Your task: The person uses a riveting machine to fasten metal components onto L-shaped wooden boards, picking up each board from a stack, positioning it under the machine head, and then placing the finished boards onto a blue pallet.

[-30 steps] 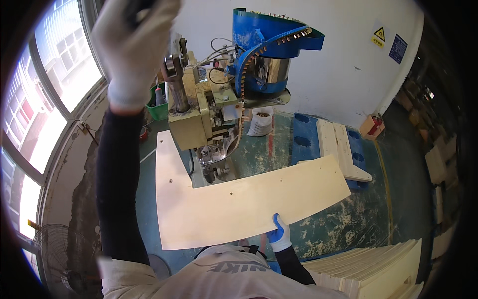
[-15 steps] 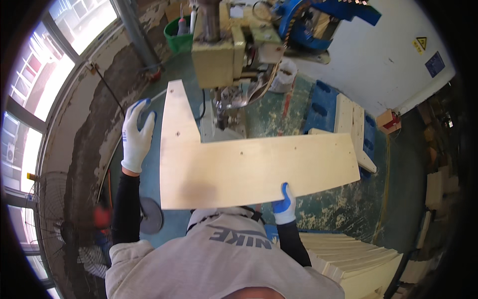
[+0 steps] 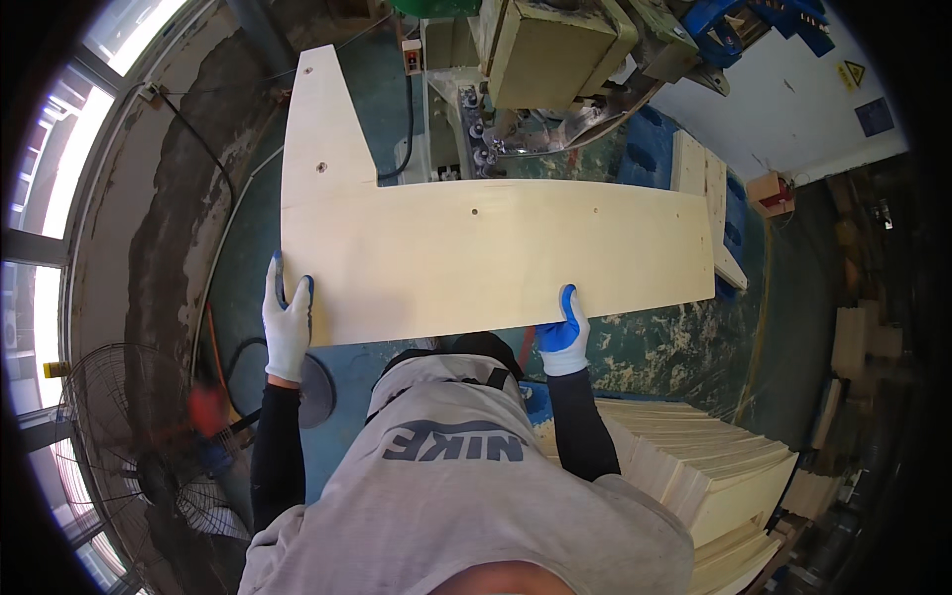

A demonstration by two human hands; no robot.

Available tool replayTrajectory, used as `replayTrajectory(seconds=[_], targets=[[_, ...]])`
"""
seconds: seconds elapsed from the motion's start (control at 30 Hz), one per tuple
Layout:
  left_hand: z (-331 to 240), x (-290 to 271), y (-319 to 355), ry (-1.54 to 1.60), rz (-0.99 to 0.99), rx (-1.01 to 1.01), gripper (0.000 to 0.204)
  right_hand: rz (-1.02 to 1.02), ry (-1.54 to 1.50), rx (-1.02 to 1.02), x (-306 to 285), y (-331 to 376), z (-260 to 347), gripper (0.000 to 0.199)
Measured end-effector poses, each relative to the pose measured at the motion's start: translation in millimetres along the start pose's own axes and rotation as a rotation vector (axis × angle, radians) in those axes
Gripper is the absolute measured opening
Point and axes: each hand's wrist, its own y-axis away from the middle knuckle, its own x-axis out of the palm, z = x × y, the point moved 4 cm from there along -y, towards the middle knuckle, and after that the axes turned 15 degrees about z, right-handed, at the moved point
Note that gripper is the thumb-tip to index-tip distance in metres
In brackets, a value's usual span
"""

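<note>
A pale, L-shaped wooden panel [image 3: 496, 258] with several small drilled holes spans the space in front of my body, its narrow arm pointing away at the left. My left hand [image 3: 288, 332], in a white glove with blue-coated fingers, grips the panel's near left corner, thumb over the face and fingers along the outer edge. On the near edge, right of the middle, my right hand [image 3: 563, 342] clasps the board with its blue thumb on top; its other fingers are partly hidden underneath. Just beyond the panel stands a greenish-beige machine [image 3: 550, 55] with metal fittings below its head.
Stacked wooden panels [image 3: 714, 466] stand at the near right. More cut boards [image 3: 699, 164] lie on a blue pallet [image 3: 647, 144] at the far right. A wire-cage fan [image 3: 129, 416] is at the left, near a round grey disc [image 3: 315, 392]. A black cable [image 3: 409, 129] hangs by the machine.
My left hand has come from beside the panel onto its near left corner and taken hold. In the view, the machine has shifted up and right, and the panel sits higher.
</note>
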Motion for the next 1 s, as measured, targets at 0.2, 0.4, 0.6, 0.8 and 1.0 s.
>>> replayTrajectory(seconds=[0.2,0.4,0.6,0.8,1.0], targets=[[2,-9,-61,0.034,0.016,0.187,0.060,0.066,-0.037,-0.018,29,-33,-3,0.038],[-4,-3,-76,0.046,0.055,0.092,0.059,-0.005,-0.012,-0.059,9,-39,-12,0.039],[0,-3,-81,0.042,0.029,0.184,0.057,-0.018,-0.036,-0.020,13,-36,-12,0.039],[-10,7,-108,0.021,0.103,0.236,0.061,0.010,-0.032,-0.071,17,-61,2,0.037],[-11,11,-132,-0.316,0.118,0.145,0.069,-0.039,0.032,-0.036,36,-86,18,0.036]])
